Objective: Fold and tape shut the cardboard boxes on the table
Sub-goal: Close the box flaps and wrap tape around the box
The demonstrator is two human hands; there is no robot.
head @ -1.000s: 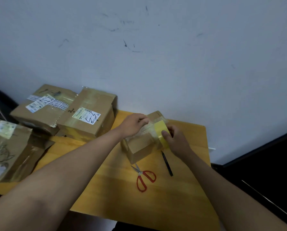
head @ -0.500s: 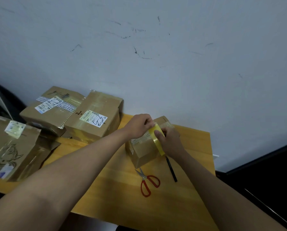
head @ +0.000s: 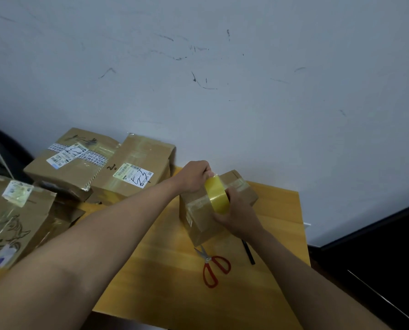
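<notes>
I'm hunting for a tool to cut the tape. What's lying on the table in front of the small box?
Red-handled scissors and a black pen lie before the small box. The right hand covers the pen's far end.

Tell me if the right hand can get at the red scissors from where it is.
Probably yes: the scissors lie uncovered on the table just nearside of the box, but the right hand holds the tape roll.
</notes>
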